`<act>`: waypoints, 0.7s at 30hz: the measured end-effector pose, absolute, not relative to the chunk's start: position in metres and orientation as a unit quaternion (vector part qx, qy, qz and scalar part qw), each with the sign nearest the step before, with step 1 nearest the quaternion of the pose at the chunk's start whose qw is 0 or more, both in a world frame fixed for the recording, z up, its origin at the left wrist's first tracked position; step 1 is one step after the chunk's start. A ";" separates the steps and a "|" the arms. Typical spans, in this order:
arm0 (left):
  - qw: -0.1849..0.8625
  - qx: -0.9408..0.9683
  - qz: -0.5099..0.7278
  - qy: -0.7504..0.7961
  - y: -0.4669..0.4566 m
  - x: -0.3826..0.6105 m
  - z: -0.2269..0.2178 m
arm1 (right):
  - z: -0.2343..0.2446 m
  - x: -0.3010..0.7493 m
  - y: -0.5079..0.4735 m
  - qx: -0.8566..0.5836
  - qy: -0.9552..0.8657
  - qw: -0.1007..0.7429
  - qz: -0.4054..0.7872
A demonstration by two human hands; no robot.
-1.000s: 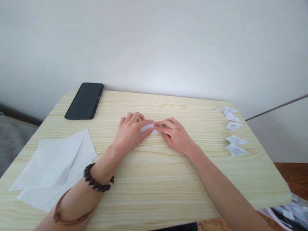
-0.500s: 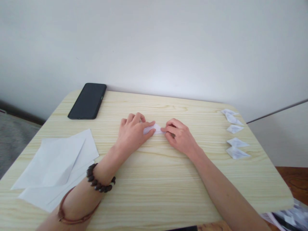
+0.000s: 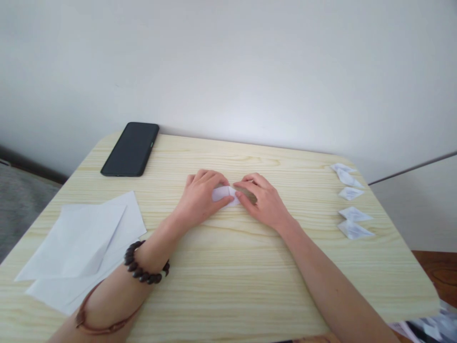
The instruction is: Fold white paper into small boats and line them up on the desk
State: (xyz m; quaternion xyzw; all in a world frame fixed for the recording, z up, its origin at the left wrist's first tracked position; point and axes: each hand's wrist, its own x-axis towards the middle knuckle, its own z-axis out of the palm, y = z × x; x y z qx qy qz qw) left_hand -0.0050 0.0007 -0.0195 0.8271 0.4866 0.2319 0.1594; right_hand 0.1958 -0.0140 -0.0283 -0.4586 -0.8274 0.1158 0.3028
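A small folded piece of white paper [image 3: 222, 193] is between my hands near the middle of the table. My left hand [image 3: 204, 196] grips its left part, thumb along the near edge and fingers curled over the far side. At the paper's right end, my right hand [image 3: 262, 199] pinches with thumb and index finger. The fingers partly cover the paper, so its full shape is hidden. A dark beaded bracelet [image 3: 143, 274] and a brown cord [image 3: 107, 328] circle my left wrist and forearm.
Several folded white paper pieces [image 3: 352, 193] lie in a column along the right side of the wood-grain table [image 3: 228, 276]. Loose white sheets [image 3: 76, 238] overlap at the left. A black phone [image 3: 131, 148] rests at the back left, close to the white wall [image 3: 228, 71].
My left thumb and fingers have shifted slightly right along the paper. My right thumb and index finger have moved left onto it, and the paper's right part looks bent differently.
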 end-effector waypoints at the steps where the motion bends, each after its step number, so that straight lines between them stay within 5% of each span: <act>1: 0.184 0.814 0.242 0.494 0.001 -0.004 -0.018 | -0.027 0.195 -0.014 -0.457 -0.830 0.298 0.117; 7: 0.283 0.774 0.282 0.491 0.003 -0.004 -0.010 | -0.022 0.193 -0.017 -0.420 -0.841 0.310 0.142; 21: 0.258 0.781 0.303 0.481 -0.005 0.004 -0.013 | -0.022 0.190 -0.020 -0.390 -0.848 0.335 0.124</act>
